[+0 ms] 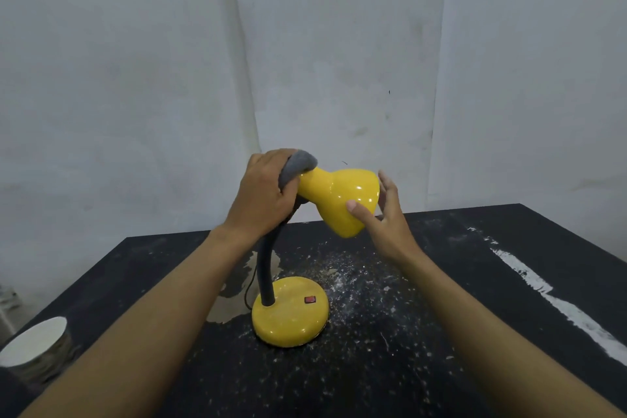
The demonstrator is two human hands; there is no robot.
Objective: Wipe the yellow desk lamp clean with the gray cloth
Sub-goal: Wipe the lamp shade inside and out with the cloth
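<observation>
The yellow desk lamp [339, 197] stands on a black table [441, 349], with a round yellow base [288, 319], a red switch and a dark bendy neck [266, 268]. Its shade is tilted down to the right. My left hand [263, 195] is closed on the gray cloth [298, 164] and presses it against the narrow back end of the shade, where the neck joins. My right hand [383, 217] steadies the wide rim of the shade, thumb on the front and fingers behind it.
White specks and paint streaks [549, 295] cover the tabletop. A stack of white paper cups [37, 346] lies at the table's left front corner. A pale wall rises right behind the table. A thin cord runs behind the lamp's base.
</observation>
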